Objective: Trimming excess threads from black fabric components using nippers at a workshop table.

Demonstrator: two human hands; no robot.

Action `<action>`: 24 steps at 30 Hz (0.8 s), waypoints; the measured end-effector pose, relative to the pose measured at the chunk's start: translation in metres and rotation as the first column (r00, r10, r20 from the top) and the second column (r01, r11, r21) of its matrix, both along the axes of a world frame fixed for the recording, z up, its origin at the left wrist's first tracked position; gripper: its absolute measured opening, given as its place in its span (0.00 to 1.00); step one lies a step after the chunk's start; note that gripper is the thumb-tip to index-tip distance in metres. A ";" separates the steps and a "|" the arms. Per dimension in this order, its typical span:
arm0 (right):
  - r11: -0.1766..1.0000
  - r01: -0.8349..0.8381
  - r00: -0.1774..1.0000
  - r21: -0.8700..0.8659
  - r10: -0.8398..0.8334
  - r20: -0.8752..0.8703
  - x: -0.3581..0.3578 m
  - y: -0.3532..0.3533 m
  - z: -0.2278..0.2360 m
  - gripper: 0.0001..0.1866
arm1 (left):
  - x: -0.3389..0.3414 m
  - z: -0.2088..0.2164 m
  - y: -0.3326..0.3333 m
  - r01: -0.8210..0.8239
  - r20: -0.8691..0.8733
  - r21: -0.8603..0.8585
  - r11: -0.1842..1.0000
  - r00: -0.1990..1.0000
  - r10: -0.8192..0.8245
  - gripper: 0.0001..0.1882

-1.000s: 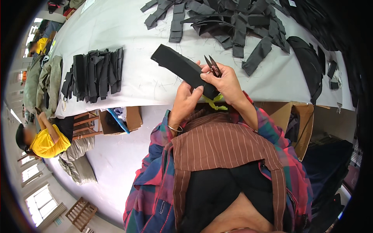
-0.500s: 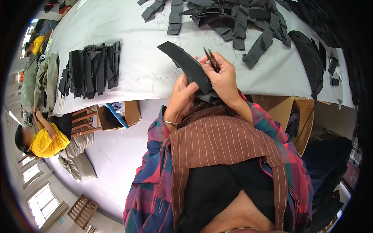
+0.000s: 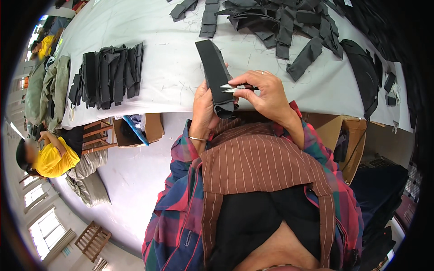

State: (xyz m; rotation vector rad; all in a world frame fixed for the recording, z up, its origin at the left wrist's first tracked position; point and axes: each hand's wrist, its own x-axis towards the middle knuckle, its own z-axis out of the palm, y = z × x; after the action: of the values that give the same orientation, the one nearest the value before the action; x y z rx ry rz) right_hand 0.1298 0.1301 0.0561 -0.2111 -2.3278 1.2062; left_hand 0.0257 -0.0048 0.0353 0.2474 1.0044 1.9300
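Note:
My left hand (image 3: pixel 203 106) is closed round a long black fabric strip (image 3: pixel 210 65), held up just inside the near edge of the table. The strip's lower end curls over, and part of the left hand's fingers is hidden behind it. In my right hand (image 3: pixel 270 95) is a small pair of thread snips (image 3: pixel 246 87), dark-handled with bright pointed blades. Those blades point left and lie slightly apart over the right edge of the strip, near its lower part. Whether a thread is between them is too small to tell.
A row of black strips (image 3: pixel 110 77) lies at the left of the white table (image 3: pixel 167 58). A loose heap of strips (image 3: pixel 285 27) covers the far right. Thread scraps are scattered about. Open cardboard boxes (image 3: pixel 156 128) sit below the edge; a person in yellow (image 3: pixel 58 158) is at far left.
The strip has turned more upright. My right hand has swung the snips from pointing up to pointing left, and their blades now lie over the strip.

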 end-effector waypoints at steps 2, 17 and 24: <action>0.999 -0.018 0.999 0.035 0.017 0.032 0.001 0.001 -0.001 0.08 | 0.002 0.001 0.001 -0.008 0.036 0.006 1.000 0.999 0.008 0.23; 0.979 0.196 0.980 -0.063 -0.198 -0.024 0.001 0.006 -0.004 0.09 | 0.001 -0.003 -0.005 0.053 0.200 0.249 0.967 0.974 -0.105 0.30; 0.982 0.175 0.983 0.066 -0.171 -0.066 0.001 0.008 -0.005 0.09 | 0.002 -0.004 -0.003 0.069 0.208 0.201 0.977 0.972 -0.111 0.30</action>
State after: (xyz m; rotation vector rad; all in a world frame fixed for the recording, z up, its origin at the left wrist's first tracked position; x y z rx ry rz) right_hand 0.1310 0.1378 0.0506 -0.3398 -2.2447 1.0292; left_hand 0.0280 -0.0079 0.0317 0.1824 0.6517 1.9244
